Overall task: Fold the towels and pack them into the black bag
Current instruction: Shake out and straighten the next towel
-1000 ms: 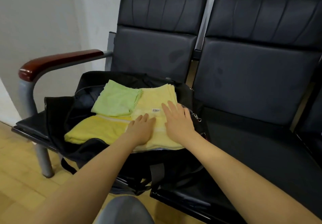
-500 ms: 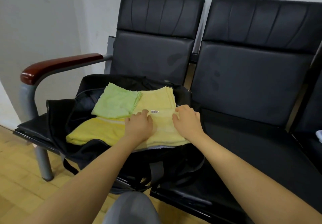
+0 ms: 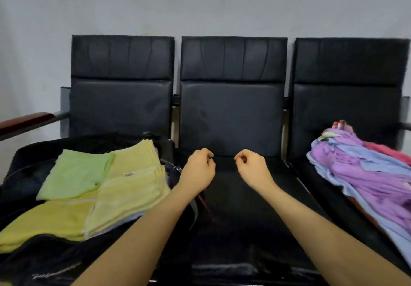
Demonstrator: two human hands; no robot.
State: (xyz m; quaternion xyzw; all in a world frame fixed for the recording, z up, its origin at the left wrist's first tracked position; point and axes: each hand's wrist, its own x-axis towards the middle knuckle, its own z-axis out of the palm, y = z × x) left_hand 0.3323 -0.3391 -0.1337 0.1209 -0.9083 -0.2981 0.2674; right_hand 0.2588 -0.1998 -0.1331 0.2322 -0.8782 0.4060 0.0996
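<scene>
Folded yellow towels [image 3: 131, 187] and a green towel [image 3: 77, 172] are lying stacked in the open black bag [image 3: 44, 261], which is sitting on the left seat of the bench [image 3: 233, 112]. An unfolded pile of purple and blue towels [image 3: 364, 174] is lying on the right seat. Over the middle seat, the left hand [image 3: 199, 171] and right hand [image 3: 252, 167] are hovering side by side, fingers curled in, gripping nothing.

Black three-seat bench [image 3: 231, 116], wooden armrest [image 3: 24, 122]
</scene>
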